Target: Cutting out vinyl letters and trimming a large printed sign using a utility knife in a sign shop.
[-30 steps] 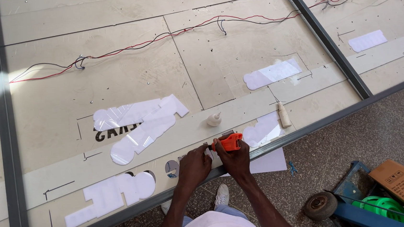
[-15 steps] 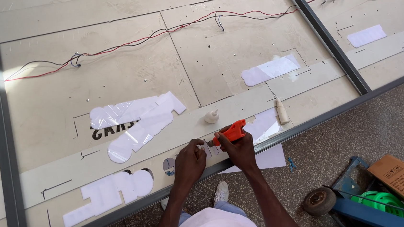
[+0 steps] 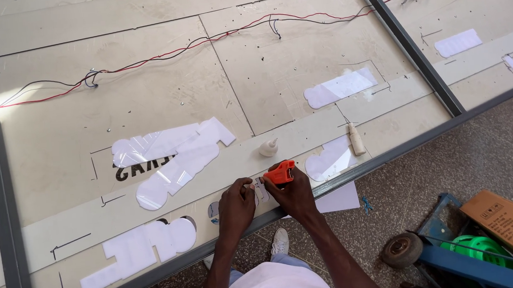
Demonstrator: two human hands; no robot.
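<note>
My right hand grips an orange utility knife over the near edge of a large beige sign panel. My left hand presses a small clear acrylic piece flat on the panel just left of the knife. The two hands are close together, almost touching. A small white glue bottle lies just beyond the knife. A slim cream tube lies to the right of it.
Clear acrylic letter cut-outs lie on the panel at left and lower left, another at right. Red and black wires cross the panel. A grey metal frame borders it. A blue cart and cardboard box stand at lower right.
Both hands stayed at the panel's near edge. The orange knife tilted up and shifted slightly right, then came back down beside the small clear piece under my left hand.
</note>
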